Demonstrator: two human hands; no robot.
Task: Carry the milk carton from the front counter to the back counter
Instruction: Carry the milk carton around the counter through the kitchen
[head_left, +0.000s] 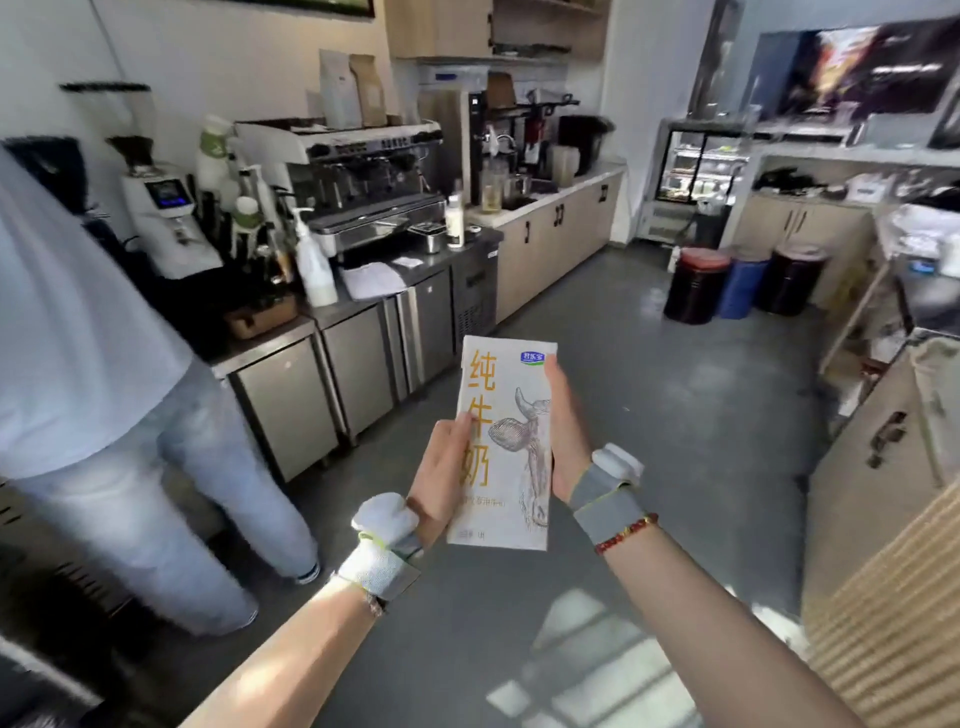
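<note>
Two hands, the left hand (445, 470) and the right hand (567, 434), grip the tall white paperboard milk carton (503, 447) by its long sides over the grey floor, mid-scene; it looks stiff, smooth, probably heavy if full.

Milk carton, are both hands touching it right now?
Touching. The head view shows the left hand and right hand pressed against opposite sides of the milk carton.
</note>
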